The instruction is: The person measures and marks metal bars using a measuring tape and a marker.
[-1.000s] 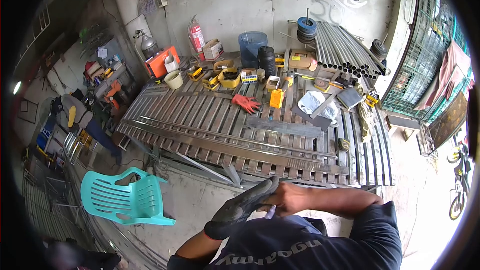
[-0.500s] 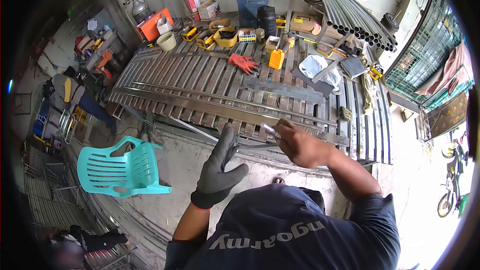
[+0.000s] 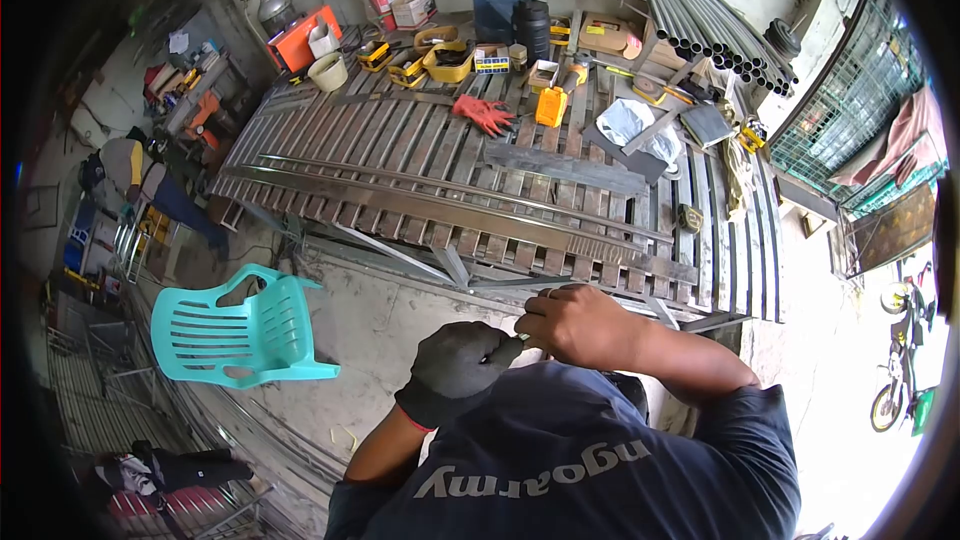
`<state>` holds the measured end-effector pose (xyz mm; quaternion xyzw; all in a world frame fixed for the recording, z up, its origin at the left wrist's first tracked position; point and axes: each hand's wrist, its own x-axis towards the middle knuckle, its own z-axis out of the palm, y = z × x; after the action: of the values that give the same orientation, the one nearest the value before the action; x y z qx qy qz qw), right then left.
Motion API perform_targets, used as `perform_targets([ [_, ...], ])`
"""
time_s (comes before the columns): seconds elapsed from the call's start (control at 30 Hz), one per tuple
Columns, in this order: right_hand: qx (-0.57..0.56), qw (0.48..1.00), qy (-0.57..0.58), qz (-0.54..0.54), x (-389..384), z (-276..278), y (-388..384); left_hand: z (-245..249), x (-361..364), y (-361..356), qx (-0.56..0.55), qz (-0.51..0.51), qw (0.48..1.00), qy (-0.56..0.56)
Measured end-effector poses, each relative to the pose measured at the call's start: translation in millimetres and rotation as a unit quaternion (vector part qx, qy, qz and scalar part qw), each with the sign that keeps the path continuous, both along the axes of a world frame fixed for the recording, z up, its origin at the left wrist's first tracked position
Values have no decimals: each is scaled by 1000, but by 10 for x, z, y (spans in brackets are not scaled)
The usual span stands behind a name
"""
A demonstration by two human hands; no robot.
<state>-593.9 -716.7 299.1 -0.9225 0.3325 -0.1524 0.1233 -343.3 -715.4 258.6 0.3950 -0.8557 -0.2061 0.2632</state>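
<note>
My left hand (image 3: 462, 362), in a dark grey glove with a red cuff edge, is closed in front of my chest. Close beside it, my bare right hand (image 3: 582, 327) curls its fingers in, a ring on one of them. A small pale object (image 3: 522, 338) shows between the two hands. Most of it is covered by my fingers, so its kind cannot be made out. Beyond my hands stands the slatted metal worktable (image 3: 400, 130), with long metal bars (image 3: 440, 215) lying along its near side.
A turquoise plastic chair (image 3: 235, 330) stands to the left. Red gloves (image 3: 484, 114), a yellow power tool (image 3: 551, 105), a blue bucket (image 3: 500, 2) and steel pipes (image 3: 700, 20) lie or stand at the table's far side. A person (image 3: 150, 185) bends over at far left.
My left hand has gone from spread fingers to closed and come down toward my chest. My right hand has moved lower, bringing the pale object between both hands.
</note>
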Motion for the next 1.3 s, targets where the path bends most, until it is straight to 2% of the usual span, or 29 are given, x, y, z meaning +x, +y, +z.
perform_targets([
  [0.17,16,999,-30,-19,-56,-18,24,-48,67,28,-2,30,999,42],
  [0.33,69,996,-44,-34,-110,-55,39,-68,177,9,17,-12,999,37],
  [0.57,50,997,-52,-13,-136,-150,25,-45,178,-5,43,-32,998,23],
  [0.83,54,996,-69,-23,-138,-151,20,-181,175,-27,15,-30,999,39],
  [0.97,78,996,-34,-28,-134,-95,18,-181,193,-53,41,-44,998,26],
  [1.3,79,997,-13,-17,-127,-121,-35,-166,225,-71,-6,-58,998,8],
])
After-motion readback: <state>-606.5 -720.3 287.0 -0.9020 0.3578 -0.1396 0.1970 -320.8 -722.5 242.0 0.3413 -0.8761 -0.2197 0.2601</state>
